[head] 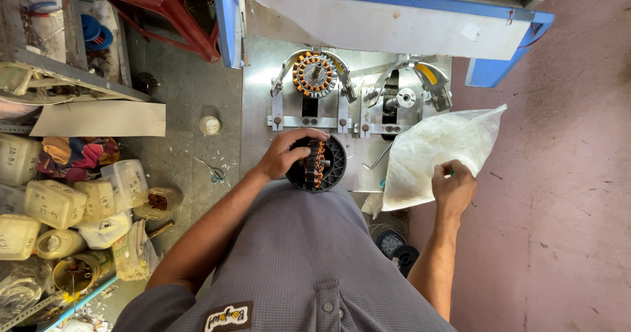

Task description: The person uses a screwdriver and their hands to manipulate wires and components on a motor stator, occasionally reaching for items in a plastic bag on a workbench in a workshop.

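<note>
Copper-wound stator in its black round housing (320,165) sits at the near edge of the steel bench (257,108), directly under the left hand (284,154); fingers (309,135) curl over its top rim, clamped on it. Winding stack runs near-to-far, toward the fixture holding a second stator (314,74). Right hand (452,189) is well apart, fingers pinched together on the near edge of a clear plastic bag (437,148). Open bench lies between housing and fixtures; cluttered floor to the left.

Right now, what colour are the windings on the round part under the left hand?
Copper-orange windings inside a black round housing, gripped by the left hand; seen in the head view.
</note>
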